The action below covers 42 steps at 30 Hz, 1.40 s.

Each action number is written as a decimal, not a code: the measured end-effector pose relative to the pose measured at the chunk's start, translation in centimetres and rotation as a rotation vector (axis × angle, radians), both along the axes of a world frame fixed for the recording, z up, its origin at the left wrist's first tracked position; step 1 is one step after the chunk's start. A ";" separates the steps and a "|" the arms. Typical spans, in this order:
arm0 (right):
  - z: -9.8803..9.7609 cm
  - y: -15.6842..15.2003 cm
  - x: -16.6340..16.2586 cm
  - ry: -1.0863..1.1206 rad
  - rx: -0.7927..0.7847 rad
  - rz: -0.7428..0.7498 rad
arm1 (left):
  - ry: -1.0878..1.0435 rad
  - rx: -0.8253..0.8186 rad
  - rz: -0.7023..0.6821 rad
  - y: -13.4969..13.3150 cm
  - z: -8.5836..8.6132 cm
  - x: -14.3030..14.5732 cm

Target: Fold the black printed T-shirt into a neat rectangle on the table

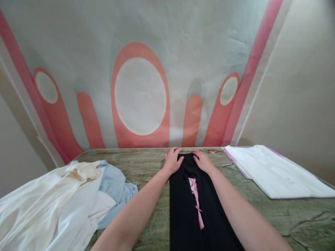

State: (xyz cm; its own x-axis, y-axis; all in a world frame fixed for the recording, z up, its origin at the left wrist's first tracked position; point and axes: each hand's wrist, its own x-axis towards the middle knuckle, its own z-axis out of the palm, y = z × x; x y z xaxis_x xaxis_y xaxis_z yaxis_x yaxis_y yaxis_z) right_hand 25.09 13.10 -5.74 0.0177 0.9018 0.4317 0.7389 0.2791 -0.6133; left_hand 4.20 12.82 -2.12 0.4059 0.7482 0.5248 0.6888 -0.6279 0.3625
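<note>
A black garment (185, 205) with a pink ribbon (196, 202) lies lengthwise on the green marbled table (146, 167), running from the near edge to the far edge. My left hand (172, 161) rests on the garment's far left corner, fingers curled over the cloth. My right hand (202, 161) presses on the far right corner, fingers bent onto the fabric. Both forearms reach forward along either side of the garment.
A loose heap of cream cloth (52, 198) with a light blue garment (115, 184) lies at the left. A stack of folded white cloth (274, 172) sits at the right. A wall hanging with pink and white shapes (141, 97) stands behind the table.
</note>
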 end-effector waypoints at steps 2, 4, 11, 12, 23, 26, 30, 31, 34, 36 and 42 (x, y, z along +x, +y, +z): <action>-0.2 -0.1 -0.1 -0.078 -0.046 0.010 | 0.116 -0.008 -0.079 -0.3 0.0 0.1; -0.3 -0.2 -0.1 -0.198 -0.118 0.004 | 0.256 -0.069 -0.149 -0.5 -0.2 0.3; 0.1 -0.6 -0.3 -0.394 -0.287 -0.028 | 0.473 -0.194 -0.123 -0.7 -0.8 0.3; 0.1 -0.7 -0.3 -0.392 -0.284 -0.032 | 0.469 -0.179 -0.118 -0.7 -0.8 0.2; 0.8 -1.1 -0.8 -0.372 -0.033 -0.008 | 0.174 -0.066 -0.208 -1.1 2.2 0.1; 0.8 -1.2 -0.9 -0.365 -0.098 0.033 | 0.157 -0.189 -0.288 -1.2 2.8 0.1; 0.9 -1.4 -1.2 -0.374 -0.163 0.061 | 0.194 -0.379 -0.483 -1.6 3.4 0.1; 1.1 -1.5 -1.3 -0.370 -0.155 0.055 | 0.203 -0.404 -0.517 -1.8 3.5 0.1; 1.9 -1.9 -1.2 -0.369 -0.108 0.075 | 0.218 -0.423 -0.559 -2.3 3.7 0.0; 2.6 -2.6 -1.0 -0.360 -0.067 0.130 | 0.224 -0.405 -0.547 -2.8 3.6 -0.2; 3.0 -6.9 -0.5 -0.308 -0.048 0.313 | 0.119 -0.274 -0.461 -4.6 2.4 -1.0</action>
State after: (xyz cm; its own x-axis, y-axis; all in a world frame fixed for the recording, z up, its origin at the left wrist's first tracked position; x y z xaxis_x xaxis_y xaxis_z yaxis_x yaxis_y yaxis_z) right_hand 24.57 6.18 -2.70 -0.3826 0.8625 0.3313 0.7735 0.4951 -0.3957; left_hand 3.20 8.22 0.27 0.7685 0.5818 0.2663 0.4112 -0.7680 0.4910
